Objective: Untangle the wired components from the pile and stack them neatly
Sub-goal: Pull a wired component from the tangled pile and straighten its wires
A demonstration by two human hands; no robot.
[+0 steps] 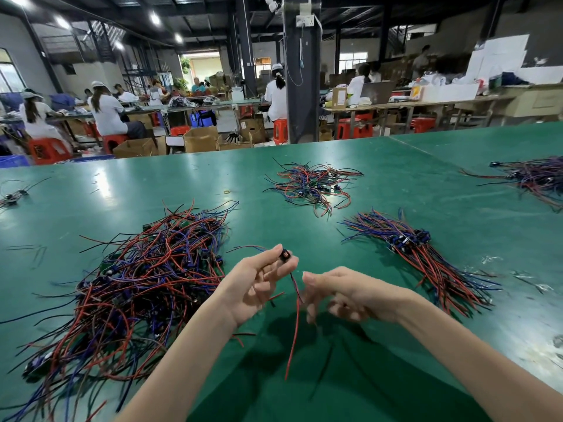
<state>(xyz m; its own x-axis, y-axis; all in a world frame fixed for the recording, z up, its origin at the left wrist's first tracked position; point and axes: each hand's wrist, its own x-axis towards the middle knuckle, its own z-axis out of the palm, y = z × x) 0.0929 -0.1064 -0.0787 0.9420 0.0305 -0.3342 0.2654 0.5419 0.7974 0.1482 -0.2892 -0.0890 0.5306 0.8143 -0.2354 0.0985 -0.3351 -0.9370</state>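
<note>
A big tangled pile of red, black and blue wired components lies at the left of the green table. A neat stack of the same components, wires fanned toward me, lies at the right. My left hand pinches one small black component between thumb and fingertips above the table; its red and black wires hang down toward me. My right hand is just right of those wires, blurred, fingers loosely bent; whether it touches a wire I cannot tell.
A smaller loose tangle lies farther back at centre, another pile at the far right, a few components at the far left edge. A rubber band lies on the mat. Seated people work at benches behind.
</note>
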